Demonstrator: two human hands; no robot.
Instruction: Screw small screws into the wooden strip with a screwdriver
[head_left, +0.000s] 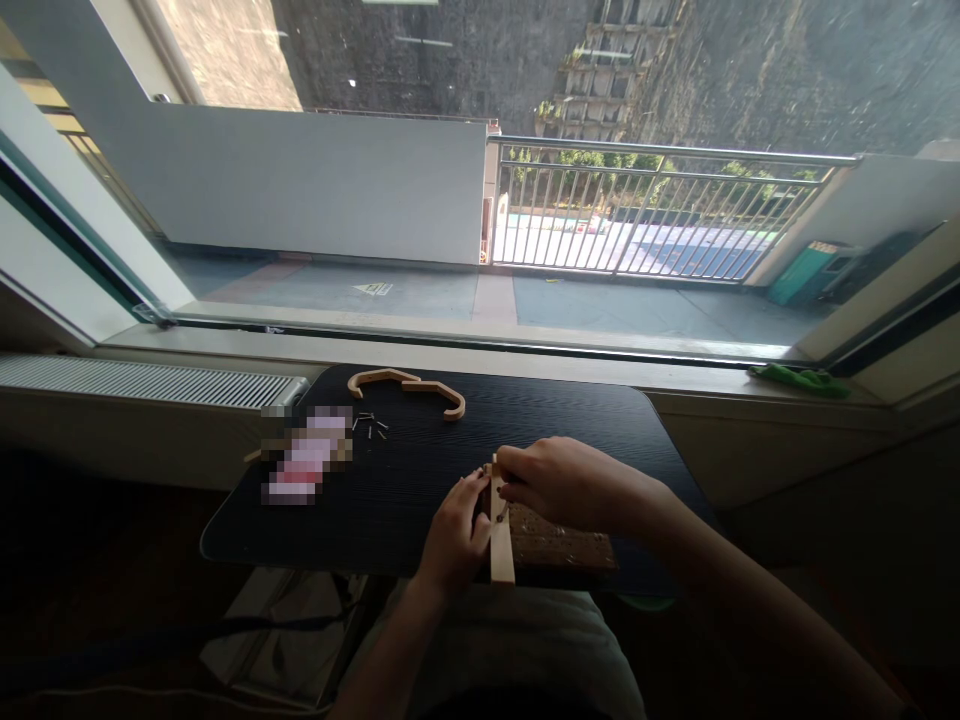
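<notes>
A pale wooden strip [502, 565] with dark round holes or fittings along it lies near the table's front edge, its long side pointing away from me. It rests against a brown, worn wooden board [559, 547]. My left hand [452, 530] grips the strip from the left, thumb and fingers pressed to its side. Over the strip's far part, my right hand [551, 482] is closed with fingers curled down. A thin shaft seems to show below its fingertips, but what it holds is mostly hidden.
Two curved wooden hook pieces [442, 388] lie at the far side of the black table [420, 470]. Several small screws [370, 432] are scattered at the left, beside a blurred pink item [307, 460]. A radiator [150, 380] and green cloth [799, 380] flank the window.
</notes>
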